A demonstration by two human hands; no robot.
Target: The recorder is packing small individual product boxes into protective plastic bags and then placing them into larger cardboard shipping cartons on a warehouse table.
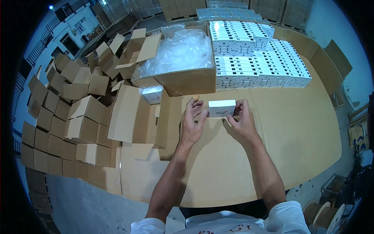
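We've got the small white box (222, 108) pinched between both hands just above the brown surface (304, 128): our left hand (193, 123) presses its fingers flat against one end, our right hand (242, 119) clamps the other. Beyond the fingertips sits a big carton (183, 80) of plastic wrap, stacked white boxes (257, 58) beside it.

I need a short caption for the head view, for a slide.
Both hands, left hand and right hand, hold a small white box over a cardboard-covered table.
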